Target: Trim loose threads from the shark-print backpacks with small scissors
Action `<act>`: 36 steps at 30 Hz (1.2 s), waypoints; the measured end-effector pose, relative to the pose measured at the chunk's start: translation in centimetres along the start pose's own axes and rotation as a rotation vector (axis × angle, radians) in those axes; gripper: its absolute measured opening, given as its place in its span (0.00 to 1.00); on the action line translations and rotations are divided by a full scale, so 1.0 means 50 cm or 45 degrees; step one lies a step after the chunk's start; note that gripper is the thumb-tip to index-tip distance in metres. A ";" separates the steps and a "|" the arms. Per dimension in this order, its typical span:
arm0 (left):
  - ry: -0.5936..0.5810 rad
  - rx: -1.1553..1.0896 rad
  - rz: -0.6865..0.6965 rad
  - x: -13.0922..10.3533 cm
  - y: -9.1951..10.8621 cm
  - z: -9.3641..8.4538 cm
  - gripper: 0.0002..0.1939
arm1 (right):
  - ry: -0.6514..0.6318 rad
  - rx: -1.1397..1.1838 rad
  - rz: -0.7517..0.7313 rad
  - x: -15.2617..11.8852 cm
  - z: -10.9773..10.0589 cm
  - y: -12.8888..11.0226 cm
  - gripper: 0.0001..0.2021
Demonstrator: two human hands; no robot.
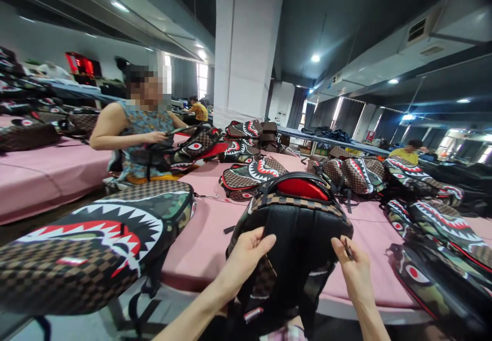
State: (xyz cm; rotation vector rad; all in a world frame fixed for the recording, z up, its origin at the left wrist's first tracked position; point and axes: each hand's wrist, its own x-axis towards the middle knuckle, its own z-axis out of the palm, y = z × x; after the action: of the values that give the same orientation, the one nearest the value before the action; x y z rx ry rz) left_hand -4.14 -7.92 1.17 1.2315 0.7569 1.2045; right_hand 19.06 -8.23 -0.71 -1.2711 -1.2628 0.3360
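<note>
A backpack (295,228) with a black back panel, checkered trim and a red lining showing at its top stands upright at the pink table's near edge. My left hand (248,256) grips its left side, thumb over the black panel. At the right side, my right hand (351,259) has its fingers closed round a small dark tool, whose tip shows between them; the tool's kind is too small to tell. To the left lies a checkered and camouflage backpack (115,228) with a shark-mouth print.
More shark-print backpacks lie at the right (446,223) and behind on the pink table (200,238). Across the table at the left, a person (144,125) handles another backpack. A white pillar (249,43) rises behind. Farther back sit other people.
</note>
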 end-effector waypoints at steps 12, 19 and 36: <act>-0.085 0.126 0.064 0.021 0.127 0.035 0.15 | 0.106 0.237 -0.034 0.029 -0.034 -0.103 0.19; -0.018 -0.291 -0.484 0.265 -0.132 -0.038 0.10 | -0.332 0.374 0.487 0.111 0.137 0.183 0.17; 0.175 -0.465 -0.836 0.155 -0.402 -0.129 0.13 | -0.456 -0.130 0.605 -0.038 0.171 0.357 0.10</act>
State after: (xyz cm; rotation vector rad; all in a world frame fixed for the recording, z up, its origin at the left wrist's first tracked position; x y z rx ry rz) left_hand -2.86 3.23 -18.32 0.5324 0.9028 0.8298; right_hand 18.85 0.94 -18.35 -1.6480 -1.2729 0.8795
